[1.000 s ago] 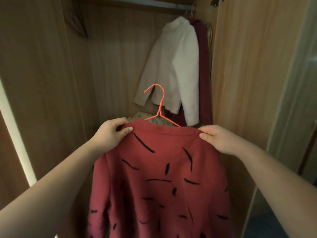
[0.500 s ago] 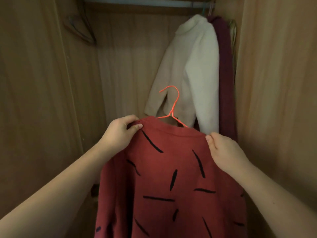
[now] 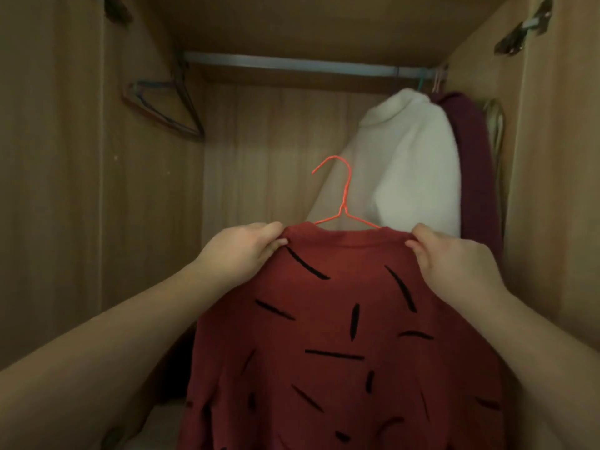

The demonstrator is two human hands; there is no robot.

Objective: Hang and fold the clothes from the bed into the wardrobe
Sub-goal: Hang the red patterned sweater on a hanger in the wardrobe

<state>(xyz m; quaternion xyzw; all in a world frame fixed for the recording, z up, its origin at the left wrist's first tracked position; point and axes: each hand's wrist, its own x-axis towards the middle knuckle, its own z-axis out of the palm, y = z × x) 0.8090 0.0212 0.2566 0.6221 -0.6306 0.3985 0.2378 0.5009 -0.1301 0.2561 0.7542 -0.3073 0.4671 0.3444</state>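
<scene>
Pinching the red sweater (image 3: pixel 341 336) shoulders, both hands' fingers (image 3: pixel 272 246) clamp its fabric.

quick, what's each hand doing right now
Left hand: closed on the left shoulder of the red black-dashed sweater.
Right hand: closed on its right shoulder.

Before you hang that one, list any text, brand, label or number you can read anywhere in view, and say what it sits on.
None: no readable text in this view.
Red sweater with black dash marks: pattern only, no letters or visible label.
Orange wire hanger: bare, no marking.
Cream sweater and dark maroon garment on the metal rail: no tags visible.
Wooden wardrobe wall: no stickers or signs.
</scene>
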